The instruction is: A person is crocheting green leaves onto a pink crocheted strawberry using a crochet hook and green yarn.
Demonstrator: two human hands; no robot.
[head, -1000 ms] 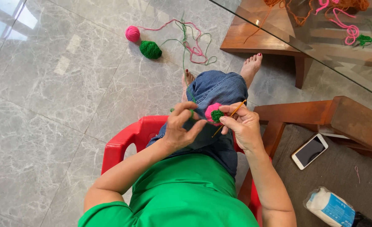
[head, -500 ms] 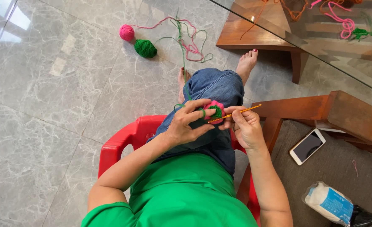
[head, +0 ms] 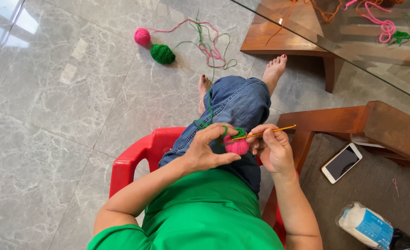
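Note:
I sit on a red plastic chair (head: 137, 157) in a green top and jeans. My left hand (head: 207, 150) pinches a small pink and green crocheted piece (head: 236, 144) over my lap, with green yarn looped over its fingers. My right hand (head: 272, 150) grips an orange crochet hook (head: 265, 133), whose tip is in the piece. The green strand runs up across my knee toward the floor. A pink yarn ball (head: 142, 36) and a green yarn ball (head: 162, 53) lie on the grey tiles ahead, with loose tangled strands (head: 207, 41) beside them.
A glass-topped wooden table (head: 334, 37) with more yarn on it stands at the upper right. A wooden seat with a grey cushion (head: 371, 180) is on my right; a white phone (head: 341, 162) and a white and blue packet (head: 367, 224) lie on it.
The hook now lies more level, pointing right, and my hands sit slightly lower over my lap. My view has shifted a little, so the yarn balls appear lower.

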